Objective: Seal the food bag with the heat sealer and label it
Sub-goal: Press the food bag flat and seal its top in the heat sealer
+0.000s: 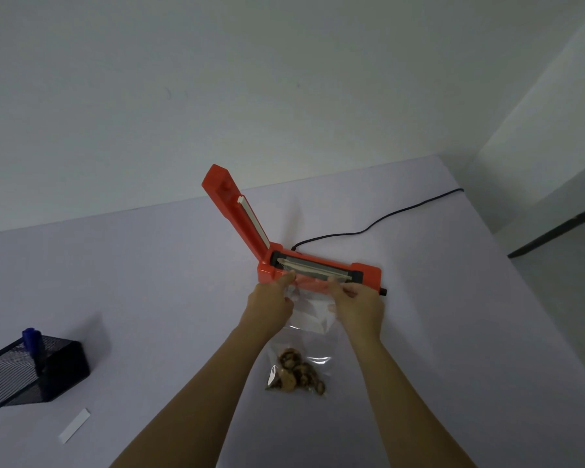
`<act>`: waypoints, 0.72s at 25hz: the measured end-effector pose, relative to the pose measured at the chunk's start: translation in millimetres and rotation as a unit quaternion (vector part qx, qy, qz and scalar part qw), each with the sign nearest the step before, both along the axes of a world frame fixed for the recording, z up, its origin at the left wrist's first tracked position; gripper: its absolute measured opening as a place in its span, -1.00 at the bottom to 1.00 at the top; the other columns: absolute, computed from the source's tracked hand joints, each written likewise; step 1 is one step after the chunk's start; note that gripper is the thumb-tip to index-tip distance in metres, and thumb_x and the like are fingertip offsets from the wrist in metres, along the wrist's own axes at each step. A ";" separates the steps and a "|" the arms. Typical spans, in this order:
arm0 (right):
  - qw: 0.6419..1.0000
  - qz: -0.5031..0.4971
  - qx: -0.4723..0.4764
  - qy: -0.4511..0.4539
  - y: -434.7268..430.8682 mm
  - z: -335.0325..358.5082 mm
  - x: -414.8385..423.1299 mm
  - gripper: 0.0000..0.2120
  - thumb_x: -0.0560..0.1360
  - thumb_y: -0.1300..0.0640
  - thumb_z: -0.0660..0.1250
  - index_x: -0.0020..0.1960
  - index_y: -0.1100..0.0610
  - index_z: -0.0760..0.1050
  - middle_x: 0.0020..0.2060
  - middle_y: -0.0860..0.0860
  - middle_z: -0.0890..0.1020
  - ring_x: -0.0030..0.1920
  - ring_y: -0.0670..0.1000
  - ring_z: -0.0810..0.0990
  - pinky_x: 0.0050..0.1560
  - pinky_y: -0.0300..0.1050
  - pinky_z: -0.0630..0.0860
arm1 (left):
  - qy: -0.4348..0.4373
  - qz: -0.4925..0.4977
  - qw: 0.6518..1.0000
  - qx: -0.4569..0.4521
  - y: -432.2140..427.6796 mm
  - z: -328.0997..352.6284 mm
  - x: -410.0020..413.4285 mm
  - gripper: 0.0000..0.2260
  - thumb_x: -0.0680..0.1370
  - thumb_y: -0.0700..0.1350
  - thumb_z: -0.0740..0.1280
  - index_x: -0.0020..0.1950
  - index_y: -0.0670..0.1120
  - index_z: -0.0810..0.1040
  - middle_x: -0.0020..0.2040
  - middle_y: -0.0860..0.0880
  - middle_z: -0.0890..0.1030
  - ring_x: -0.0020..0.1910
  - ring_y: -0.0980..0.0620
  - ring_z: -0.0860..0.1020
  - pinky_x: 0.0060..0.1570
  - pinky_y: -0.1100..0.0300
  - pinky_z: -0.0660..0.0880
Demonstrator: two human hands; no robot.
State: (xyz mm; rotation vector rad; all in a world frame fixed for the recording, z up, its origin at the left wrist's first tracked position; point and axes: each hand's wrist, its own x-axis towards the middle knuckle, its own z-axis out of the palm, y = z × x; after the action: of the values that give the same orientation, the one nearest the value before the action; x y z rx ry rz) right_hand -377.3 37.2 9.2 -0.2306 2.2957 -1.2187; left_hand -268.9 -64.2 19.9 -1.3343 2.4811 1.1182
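head view: orange heat sealer [318, 270] sits mid-frame on a pale table [149, 282], its lid arm [235, 207] raised toward upper left, sealing strip exposed. black cord [379, 221] runs from the sealer toward the upper right table edge. clear food bag [306, 339] lies just below the sealer, open end laid over the sealing strip, bottom end toward the lower centre with brown food pieces [299, 373] bunched inside. left hand [272, 300] pinches the bag's top left edge between thumb and fingers, against the sealer front. right hand [360, 304] pinches the top right edge the same way, other fingers curled. both forearms come in from the bottom edge. lower left: black mesh holder [34, 373] with a blue marker [31, 341] in it; white label strip [75, 425] lies flat just below it, well apart from the bag.
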 end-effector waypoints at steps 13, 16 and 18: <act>0.987 0.061 0.079 0.126 -6.6 0.2 -0.8 -0.82 0.46 0.18 0.35 -0.32 0.13 0.48 -0.52 -0.10 0.44 -0.50 -0.18 0.38 -0.48 -0.37 0.22 | -0.008 -0.018 1.000 0.002 -2.2 5.1 -3.4 -0.53 0.55 -0.26 0.19 0.45 -0.01 0.28 0.19 -0.19 0.50 -0.05 -0.18 0.61 0.02 0.04 0.58; 0.982 0.078 0.082 0.155 -6.4 -4.2 0.9 -0.84 0.47 0.18 0.33 -0.29 0.18 0.51 -0.48 -0.01 0.54 -0.48 -0.09 0.45 -0.47 -0.34 0.29 | -0.006 -0.015 1.000 -0.006 0.2 5.5 -3.6 -0.53 0.55 -0.27 0.19 0.44 -0.01 0.29 0.17 -0.17 0.52 -0.08 -0.16 0.62 -0.01 0.09 0.59; 0.976 0.098 0.073 0.181 -6.8 -5.3 3.0 -0.86 0.46 0.20 0.32 -0.26 0.18 0.53 -0.45 0.04 0.58 -0.45 -0.01 0.50 -0.43 -0.22 0.42 | -0.004 -0.009 1.000 -0.006 0.0 4.9 -3.4 -0.53 0.55 -0.27 0.19 0.44 0.00 0.29 0.21 -0.17 0.51 -0.06 -0.16 0.62 0.01 0.07 0.59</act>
State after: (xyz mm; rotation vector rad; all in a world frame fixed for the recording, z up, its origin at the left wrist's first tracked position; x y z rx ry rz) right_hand -374.3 30.4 3.9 -0.6563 2.5825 -0.9635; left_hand -272.3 -64.2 24.8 -1.3133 2.4928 1.0929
